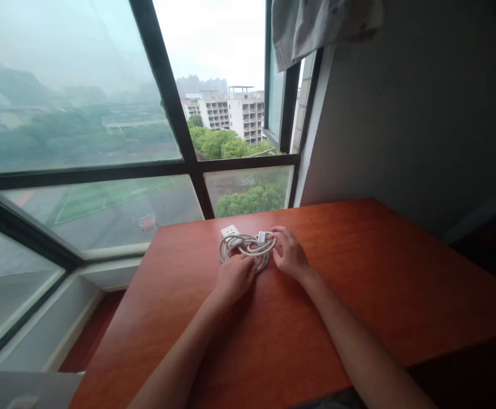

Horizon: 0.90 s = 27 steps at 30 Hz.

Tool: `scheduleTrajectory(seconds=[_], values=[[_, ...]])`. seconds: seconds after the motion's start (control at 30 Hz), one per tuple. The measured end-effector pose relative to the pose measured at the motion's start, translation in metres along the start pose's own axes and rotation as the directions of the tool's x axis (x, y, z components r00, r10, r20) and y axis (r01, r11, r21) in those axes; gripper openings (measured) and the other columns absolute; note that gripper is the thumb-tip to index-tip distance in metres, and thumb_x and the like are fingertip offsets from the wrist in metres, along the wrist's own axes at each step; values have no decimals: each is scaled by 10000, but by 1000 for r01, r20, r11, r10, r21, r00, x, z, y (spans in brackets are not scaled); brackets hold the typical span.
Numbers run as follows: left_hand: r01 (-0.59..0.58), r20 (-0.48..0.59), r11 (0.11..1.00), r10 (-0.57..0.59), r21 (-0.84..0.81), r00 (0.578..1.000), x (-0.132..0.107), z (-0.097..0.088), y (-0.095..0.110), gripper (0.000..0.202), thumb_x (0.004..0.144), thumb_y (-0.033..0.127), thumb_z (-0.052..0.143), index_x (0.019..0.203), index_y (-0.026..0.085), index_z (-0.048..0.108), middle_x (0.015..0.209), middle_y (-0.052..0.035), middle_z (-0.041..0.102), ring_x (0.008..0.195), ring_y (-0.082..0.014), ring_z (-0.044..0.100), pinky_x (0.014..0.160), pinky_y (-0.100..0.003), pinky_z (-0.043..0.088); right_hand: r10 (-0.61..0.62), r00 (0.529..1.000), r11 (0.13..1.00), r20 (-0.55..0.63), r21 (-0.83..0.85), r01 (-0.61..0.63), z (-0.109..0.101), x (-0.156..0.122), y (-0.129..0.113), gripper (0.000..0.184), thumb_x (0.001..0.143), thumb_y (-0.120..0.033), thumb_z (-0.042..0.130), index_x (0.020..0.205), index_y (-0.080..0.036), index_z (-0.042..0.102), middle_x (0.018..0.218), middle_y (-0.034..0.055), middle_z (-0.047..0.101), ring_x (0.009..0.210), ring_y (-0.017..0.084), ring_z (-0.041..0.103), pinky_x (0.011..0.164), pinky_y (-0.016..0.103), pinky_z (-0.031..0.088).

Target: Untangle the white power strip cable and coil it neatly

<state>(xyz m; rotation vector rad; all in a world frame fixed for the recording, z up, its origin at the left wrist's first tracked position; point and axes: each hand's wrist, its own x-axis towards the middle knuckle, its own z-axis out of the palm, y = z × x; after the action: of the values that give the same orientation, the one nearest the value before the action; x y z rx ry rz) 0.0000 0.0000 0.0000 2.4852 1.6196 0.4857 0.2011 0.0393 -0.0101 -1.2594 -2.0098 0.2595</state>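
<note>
A white extension cord (250, 248), wound into loose loops, lies on the far part of the reddish-brown table (179, 295). Its socket block (230, 231) sits at the back left of the coil, with socket holes facing up. A small white plug-like piece (262, 237) rests on top of the loops near the right side. My left hand (234, 278) is closed on the near side of the coil, its fingertips partly hidden. From the right, my right hand (289, 253) has its bent fingers and thumb around the outer edge of the loops.
Beyond the table's far edge stand dark-framed windows (194, 167), one pane swung outward at the right. A pale curtain (316, 25) hangs at the top. The wall (392, 113) rises on the right. Left of the table, a low sill (73, 301) runs beside the floor.
</note>
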Motion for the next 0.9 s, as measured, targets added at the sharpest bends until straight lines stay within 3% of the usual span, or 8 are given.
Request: scheduleTrajectory(seconds=[0.13,0.27,0.47,0.57,0.67,0.77,0.9], values=[[8,-57,999,-10,-47,998,0,3,6,262,950,359,471,980,226,695,1011,-74,705,894,-213,626,732,-281,427,-63,997,997,48,-50,66,-2,-1,-7,363,754,-72,530,1074,-213,630,1313,101,522,1209,264,458,1040,407,418],[58,-40,997,-60,-51,997,1,-1,5,259,935,364,491,892,222,703,937,-64,712,841,-205,632,673,-270,405,-22,997,996,78,-86,29,1,-1,-7,317,807,-130,548,1091,-232,646,1306,98,528,1194,272,451,1020,429,425],[146,-11,989,-146,-8,989,3,-8,-3,237,909,347,512,917,244,726,889,-57,720,784,-207,648,641,-276,392,-52,999,998,7,-30,52,6,0,-6,87,782,-189,630,856,-224,659,1282,86,567,1201,277,461,1046,438,380],[111,-4,994,-111,4,994,4,-10,-5,223,904,305,508,920,246,722,926,-57,717,811,-210,652,664,-280,399,-67,998,994,-22,82,69,7,1,-7,38,785,-194,614,817,-212,604,1277,112,583,1209,266,494,1042,427,385],[83,29,996,-84,27,996,5,-13,-6,191,888,270,517,881,234,705,926,-55,699,793,-202,643,651,-276,393,41,998,968,-39,250,-30,5,2,-5,49,828,-265,575,826,-224,547,1203,114,633,1145,234,573,982,387,443],[48,47,998,-49,27,998,5,-14,-9,177,888,267,517,895,234,691,951,-58,682,816,-198,634,659,-273,396,184,983,900,-27,407,-157,4,3,2,190,820,-389,602,806,-239,487,1108,80,686,1023,221,642,877,356,503],[-46,31,999,46,-19,998,4,-13,-18,193,910,288,498,905,237,683,959,-57,670,824,-189,619,674,-267,411,280,960,766,-4,603,-222,10,4,15,324,766,-464,657,746,-235,429,985,39,707,847,195,667,698,293,528]])
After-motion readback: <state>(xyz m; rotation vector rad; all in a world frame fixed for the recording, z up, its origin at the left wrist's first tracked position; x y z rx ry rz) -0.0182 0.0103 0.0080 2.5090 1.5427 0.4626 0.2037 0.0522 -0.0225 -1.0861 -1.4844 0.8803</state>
